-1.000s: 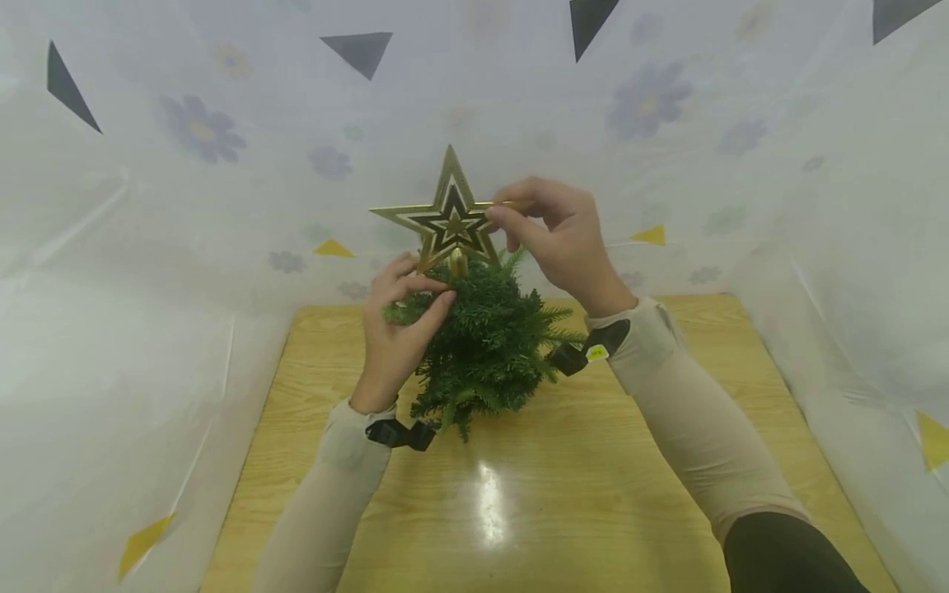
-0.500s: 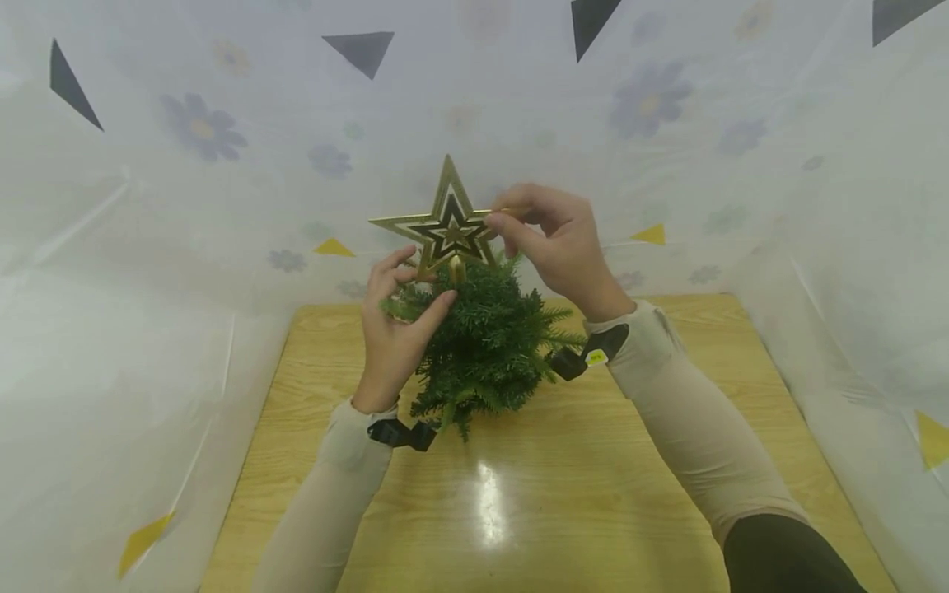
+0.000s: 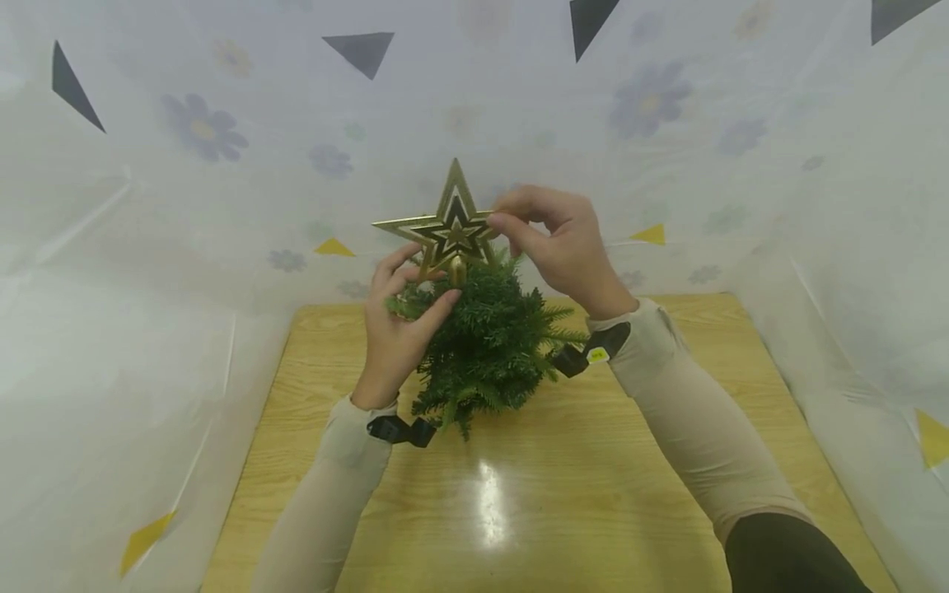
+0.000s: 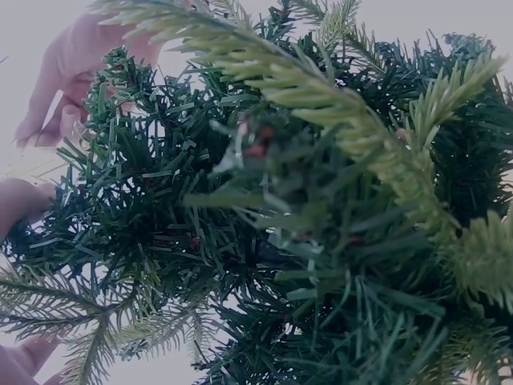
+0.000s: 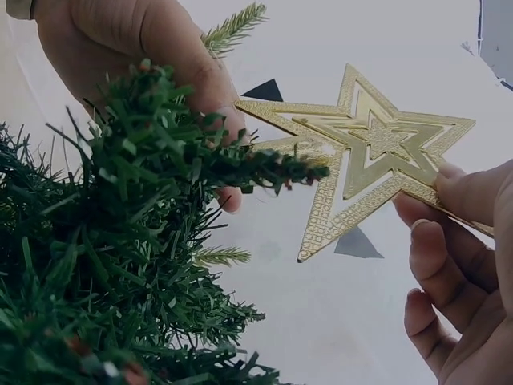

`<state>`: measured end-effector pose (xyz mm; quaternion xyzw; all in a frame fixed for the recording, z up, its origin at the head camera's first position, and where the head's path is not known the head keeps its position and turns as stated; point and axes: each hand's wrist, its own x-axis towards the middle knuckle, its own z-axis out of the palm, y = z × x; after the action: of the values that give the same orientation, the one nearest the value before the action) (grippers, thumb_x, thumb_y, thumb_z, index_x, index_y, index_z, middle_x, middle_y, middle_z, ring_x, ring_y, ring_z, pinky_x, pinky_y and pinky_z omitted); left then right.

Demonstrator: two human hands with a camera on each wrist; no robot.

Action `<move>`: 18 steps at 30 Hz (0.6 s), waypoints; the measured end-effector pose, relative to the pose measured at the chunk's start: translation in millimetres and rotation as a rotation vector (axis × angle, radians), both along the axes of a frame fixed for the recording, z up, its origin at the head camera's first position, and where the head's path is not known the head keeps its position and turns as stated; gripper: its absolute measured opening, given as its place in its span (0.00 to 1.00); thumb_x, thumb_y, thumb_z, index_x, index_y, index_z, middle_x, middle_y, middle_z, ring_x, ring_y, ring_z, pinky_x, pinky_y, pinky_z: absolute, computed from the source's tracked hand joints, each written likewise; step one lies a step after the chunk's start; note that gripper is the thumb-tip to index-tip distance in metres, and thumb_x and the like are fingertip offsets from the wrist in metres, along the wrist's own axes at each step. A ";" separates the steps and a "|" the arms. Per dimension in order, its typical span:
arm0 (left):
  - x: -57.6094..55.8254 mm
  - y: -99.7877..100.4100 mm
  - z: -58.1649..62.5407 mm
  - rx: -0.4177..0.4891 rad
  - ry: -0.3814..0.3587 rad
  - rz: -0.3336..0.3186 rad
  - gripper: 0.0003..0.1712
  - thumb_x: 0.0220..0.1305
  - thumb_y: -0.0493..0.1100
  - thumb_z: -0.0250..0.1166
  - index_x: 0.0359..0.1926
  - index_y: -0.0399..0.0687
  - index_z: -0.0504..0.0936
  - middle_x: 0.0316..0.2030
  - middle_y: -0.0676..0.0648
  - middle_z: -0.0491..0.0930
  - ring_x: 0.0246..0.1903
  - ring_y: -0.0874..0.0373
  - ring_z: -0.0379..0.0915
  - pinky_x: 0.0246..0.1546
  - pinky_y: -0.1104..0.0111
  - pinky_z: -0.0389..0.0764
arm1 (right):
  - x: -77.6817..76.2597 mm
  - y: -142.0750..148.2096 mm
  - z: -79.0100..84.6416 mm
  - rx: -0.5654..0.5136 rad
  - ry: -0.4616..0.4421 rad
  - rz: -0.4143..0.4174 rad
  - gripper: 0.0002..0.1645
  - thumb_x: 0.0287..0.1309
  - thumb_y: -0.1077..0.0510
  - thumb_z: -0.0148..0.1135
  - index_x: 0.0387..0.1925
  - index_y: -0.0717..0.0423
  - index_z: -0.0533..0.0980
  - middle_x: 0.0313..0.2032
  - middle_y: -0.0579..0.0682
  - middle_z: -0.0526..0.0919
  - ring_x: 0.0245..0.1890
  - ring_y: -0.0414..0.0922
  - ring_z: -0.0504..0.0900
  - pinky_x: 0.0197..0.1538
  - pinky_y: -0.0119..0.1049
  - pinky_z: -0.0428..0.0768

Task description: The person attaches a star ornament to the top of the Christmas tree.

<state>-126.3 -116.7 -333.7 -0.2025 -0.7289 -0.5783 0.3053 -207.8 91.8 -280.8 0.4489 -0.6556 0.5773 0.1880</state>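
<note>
A gold star tree topper [image 3: 456, 224] with nested star outlines stands upright over the top of a small green Christmas tree [image 3: 485, 346]. My right hand [image 3: 559, 239] pinches the star's right point between thumb and fingers. The star's short gold socket [image 3: 458, 270] overlaps the treetop in the head view. My left hand [image 3: 400, 321] curves around the treetop, thumb just below the socket and a finger reaching behind the star's lower left point. In the right wrist view, branches partly hide the left hand [image 5: 152, 56] beside the star [image 5: 377, 144]. Needles fill most of the left wrist view.
The tree stands on a wooden table [image 3: 615, 494] with a light reflection near its front. Pale flower-patterned sheets [image 3: 474, 91] enclose the back and sides, with dark and yellow triangles on them. Black cameras [image 3: 400, 430] are strapped to both wrists.
The star has come down slightly toward the treetop along with my right hand, then tilted a little upright. My left fingers have shifted from thumb-side contact to behind the star's lower left point.
</note>
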 end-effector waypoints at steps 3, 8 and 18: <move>0.0 0.1 0.4 -0.008 -0.006 0.000 0.10 0.56 0.24 0.74 0.40 0.24 0.84 0.63 0.25 0.71 0.67 0.32 0.63 0.69 0.42 0.57 | 0.3 1.6 -1.0 0.006 -0.010 -0.020 0.06 0.65 0.74 0.65 0.37 0.67 0.86 0.31 0.55 0.87 0.20 0.45 0.78 0.41 0.38 0.82; -0.4 0.8 0.4 -0.026 -0.001 0.011 0.11 0.55 0.23 0.74 0.39 0.24 0.84 0.62 0.26 0.72 0.66 0.36 0.64 0.69 0.44 0.58 | 2.9 3.7 -0.4 0.040 -0.021 -0.073 0.06 0.66 0.71 0.66 0.38 0.64 0.87 0.31 0.52 0.89 0.19 0.48 0.78 0.33 0.35 0.80; 0.0 0.7 -0.3 -0.015 0.021 -0.005 0.12 0.56 0.23 0.73 0.40 0.24 0.81 0.62 0.24 0.71 0.66 0.29 0.62 0.70 0.43 0.57 | 1.8 6.6 -0.8 0.039 -0.022 -0.124 0.06 0.66 0.70 0.67 0.40 0.65 0.87 0.33 0.54 0.89 0.18 0.46 0.78 0.37 0.35 0.82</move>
<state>-126.3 -116.0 -334.0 -0.2127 -0.7293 -0.5715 0.3101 -206.0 98.5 -281.6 0.4045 -0.6954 0.5566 0.2074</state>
